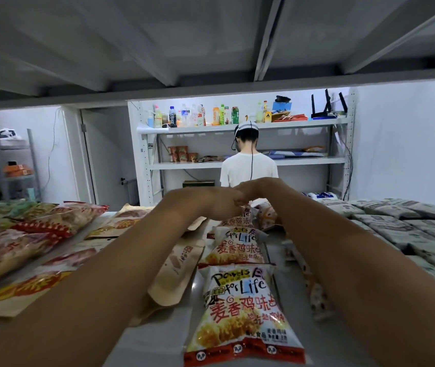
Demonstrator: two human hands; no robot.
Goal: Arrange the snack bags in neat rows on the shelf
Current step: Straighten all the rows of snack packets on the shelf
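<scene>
Locate near bag flat on shelf, middle bag directly behind. Beyond, find far bag, pinched at top seam by left hand; beside it right hand, grip indeterminate. Expect light, puffy, slick, crushable packs. Take by crimped end seams; avoid squeezing centre.

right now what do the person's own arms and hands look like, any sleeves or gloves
The left arm and right arm are bare up to the left hand and right hand: no sleeves, gloves, watch or wristbands show. Rings cannot be made out at this blur.
</scene>
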